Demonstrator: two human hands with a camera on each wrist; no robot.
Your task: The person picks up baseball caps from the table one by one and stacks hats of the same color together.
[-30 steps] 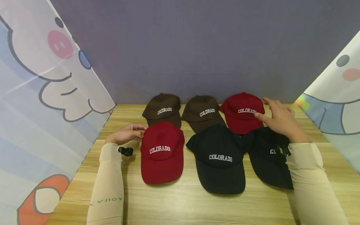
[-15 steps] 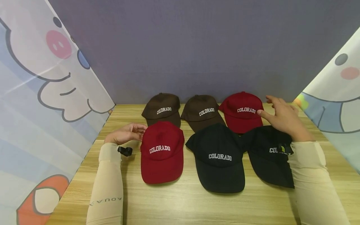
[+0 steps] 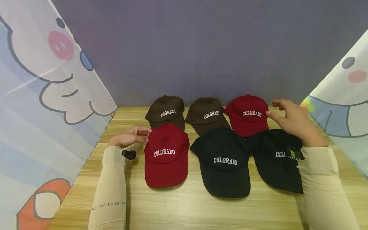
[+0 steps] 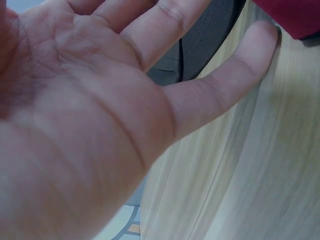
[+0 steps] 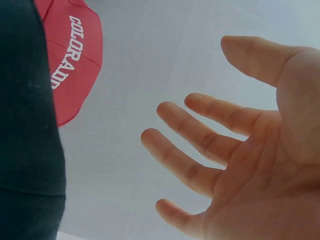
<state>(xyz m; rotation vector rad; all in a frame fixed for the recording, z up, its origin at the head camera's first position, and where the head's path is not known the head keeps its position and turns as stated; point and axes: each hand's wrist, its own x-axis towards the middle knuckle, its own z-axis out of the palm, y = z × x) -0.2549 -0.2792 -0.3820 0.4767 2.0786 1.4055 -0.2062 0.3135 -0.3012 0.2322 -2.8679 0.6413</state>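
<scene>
My left hand [image 3: 130, 136] is at the left side of the front red cap [image 3: 166, 156], fingertips right at its crown. In the left wrist view its fingers spread loosely, with an edge of red cloth [image 4: 295, 17] beyond the nearest fingertip. My right hand [image 3: 296, 123] hovers with parted fingers and nothing in its grasp, over the back of the right black cap [image 3: 276, 172]. Its thumb points toward the back red cap [image 3: 248, 111]. That cap also shows in the right wrist view, partly hidden by dark cloth [image 5: 27, 150]. Every cap reads COLORADO.
Another black cap [image 3: 225, 175] lies in the front middle, overlapping its black neighbour. Two brown caps [image 3: 168, 107] stand in the back row by the grey wall [image 3: 184, 48]. Cartoon-printed sheets [image 3: 34, 105] flank the wooden table [image 3: 178, 210].
My right hand has drifted slightly right, away from the back red cap. The left hand has stayed almost still, and the caps lie as before.
</scene>
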